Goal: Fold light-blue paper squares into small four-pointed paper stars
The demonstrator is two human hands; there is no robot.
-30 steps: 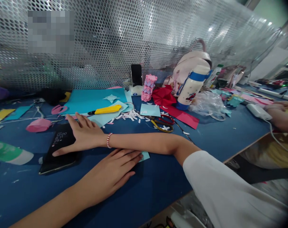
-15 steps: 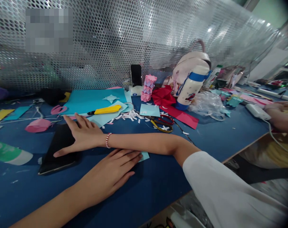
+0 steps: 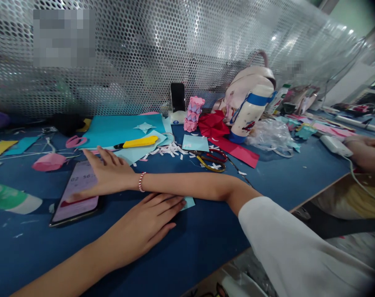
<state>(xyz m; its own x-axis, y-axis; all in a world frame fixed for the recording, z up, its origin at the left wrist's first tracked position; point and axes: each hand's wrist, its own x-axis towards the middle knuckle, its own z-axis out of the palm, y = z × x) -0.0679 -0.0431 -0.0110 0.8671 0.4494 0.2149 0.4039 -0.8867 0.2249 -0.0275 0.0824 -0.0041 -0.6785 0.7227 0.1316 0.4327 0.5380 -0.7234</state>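
My right hand [image 3: 107, 175] reaches across to the left, fingers stretched flat, resting on a phone [image 3: 76, 194] that lies on the blue table [image 3: 268, 181]; its thumb touches the lit pink screen. A bead bracelet [image 3: 141, 182] circles that wrist. My left hand [image 3: 144, 225] lies flat under the right forearm, fingers together, pressing a small light-blue paper piece [image 3: 189, 203] whose corner shows at the fingertips.
Behind lie a yellow utility knife [image 3: 139, 143], scissors [image 3: 210, 161], teal sheets [image 3: 122, 128], red paper [image 3: 233, 150], a pink folded model [image 3: 192, 113], an upright phone [image 3: 177, 98], a bottle and bag [image 3: 251, 109]. Another person's arm [image 3: 365, 150] rests at right. A perforated metal screen [image 3: 175, 49] backs the table.
The phone's screen went from a dim display to dark to brightly lit pink. Both hands have hardly moved.
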